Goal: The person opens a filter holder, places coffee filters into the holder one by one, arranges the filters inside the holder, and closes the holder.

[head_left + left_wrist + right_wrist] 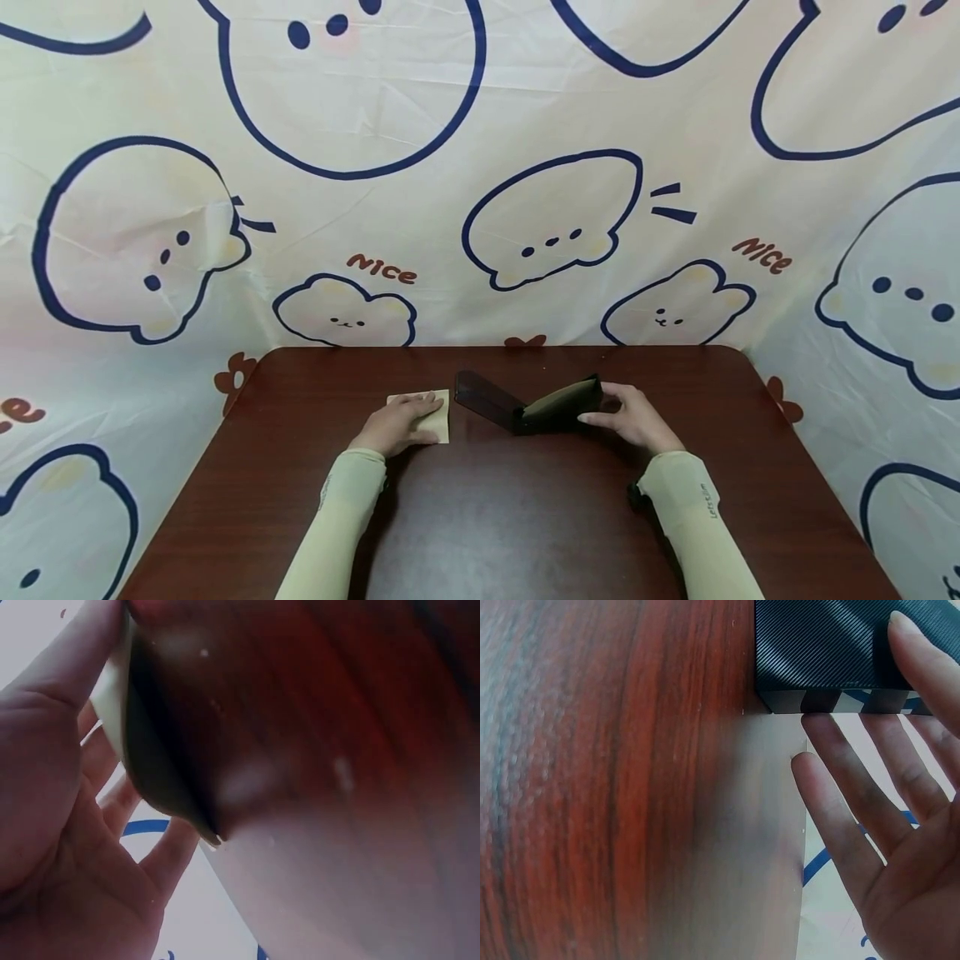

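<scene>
My left hand [399, 422] pinches a thin, pale yellow square sheet [441, 421], thumb on the near side and fingers across it. In the left wrist view the sheet [154, 776] curves up from the table between thumb and fingers. To its right stands a black hinged case [555, 406], opened out, its dark lid [486, 398] tilted toward the left and an olive-toned inside showing. My right hand [630, 414] grips the case's right end between thumb and fingers. Fine ridges cover the case's outer face [825, 645] in the right wrist view.
Everything lies near the far part of a dark reddish-brown wooden table [510, 525] with rounded back corners. A pale curtain [420, 217] with blue cartoon outlines hangs right behind the table and along both sides.
</scene>
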`<state>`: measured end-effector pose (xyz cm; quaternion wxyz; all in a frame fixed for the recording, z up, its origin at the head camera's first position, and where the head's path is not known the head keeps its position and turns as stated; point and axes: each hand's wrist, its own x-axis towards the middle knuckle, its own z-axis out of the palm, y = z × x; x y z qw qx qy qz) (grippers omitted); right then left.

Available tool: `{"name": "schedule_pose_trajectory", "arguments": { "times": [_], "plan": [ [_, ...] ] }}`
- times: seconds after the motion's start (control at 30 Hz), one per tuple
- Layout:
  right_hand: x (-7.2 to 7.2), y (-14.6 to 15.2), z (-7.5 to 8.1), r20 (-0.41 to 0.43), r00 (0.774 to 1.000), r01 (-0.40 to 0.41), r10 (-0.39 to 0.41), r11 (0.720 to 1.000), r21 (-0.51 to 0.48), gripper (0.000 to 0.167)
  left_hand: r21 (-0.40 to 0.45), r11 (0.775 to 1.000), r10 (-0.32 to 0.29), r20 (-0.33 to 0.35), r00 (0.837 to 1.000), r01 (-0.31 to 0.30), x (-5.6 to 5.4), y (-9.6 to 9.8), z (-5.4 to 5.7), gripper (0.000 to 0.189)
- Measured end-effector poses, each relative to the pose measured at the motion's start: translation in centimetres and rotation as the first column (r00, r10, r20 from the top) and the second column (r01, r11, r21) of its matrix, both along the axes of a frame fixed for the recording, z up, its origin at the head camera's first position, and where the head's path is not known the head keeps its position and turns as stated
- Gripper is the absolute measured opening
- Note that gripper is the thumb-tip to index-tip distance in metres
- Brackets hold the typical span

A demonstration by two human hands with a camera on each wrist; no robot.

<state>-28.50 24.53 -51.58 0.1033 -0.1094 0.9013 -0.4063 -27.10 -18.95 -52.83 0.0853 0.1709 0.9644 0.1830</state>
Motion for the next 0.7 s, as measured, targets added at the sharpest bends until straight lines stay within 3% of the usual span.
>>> {"name": "schedule_pose_trajectory", "arguments": {
  "times": [0.33,0.7],
  "plan": [
    [0.05,-0.05,0.03,-0.004,1.000,-0.002,0.001,1.000,-0.005,0.041,-0.008,1.000,-0.015,-0.048,0.999,0.014,-0.27,-0.24,-0.27,0.055],
    [0.00,0.03,-0.14,-0.019,1.000,-0.013,0.013,1.000,-0.011,0.038,0.013,1.000,-0.009,-0.048,0.999,0.009,-0.36,-0.54,-0.35,0.049]
  ]
}}
